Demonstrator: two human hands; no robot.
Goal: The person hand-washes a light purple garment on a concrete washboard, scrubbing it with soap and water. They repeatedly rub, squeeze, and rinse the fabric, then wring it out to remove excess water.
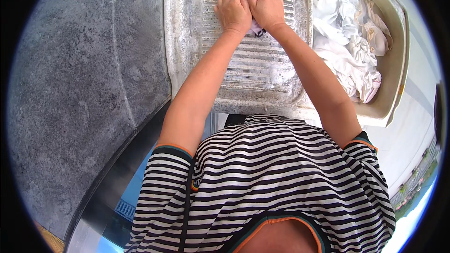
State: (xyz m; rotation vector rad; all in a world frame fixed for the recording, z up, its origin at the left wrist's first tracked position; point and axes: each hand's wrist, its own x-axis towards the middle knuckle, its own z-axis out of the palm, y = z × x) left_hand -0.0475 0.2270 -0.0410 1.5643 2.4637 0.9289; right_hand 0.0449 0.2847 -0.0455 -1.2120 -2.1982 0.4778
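My left hand (234,11) and my right hand (266,7) are side by side, touching, near the far part of a ridged stone washboard (253,72). Both have their fingers curled closed around a small pale cloth with dark marks (257,29). Only a bit of that cloth shows below and between the hands; the rest is hidden under them. It lies against the wet, worn ridges, where whitish patches that look like suds show. Both forearms reach straight out over the board.
To the right of the washboard, a beige basin (394,65) holds several wet white garments (344,68). On the left, a dark grey countertop (79,75) runs up to the board's raised edge. The board's near edge lies just before my striped shirt (281,159).
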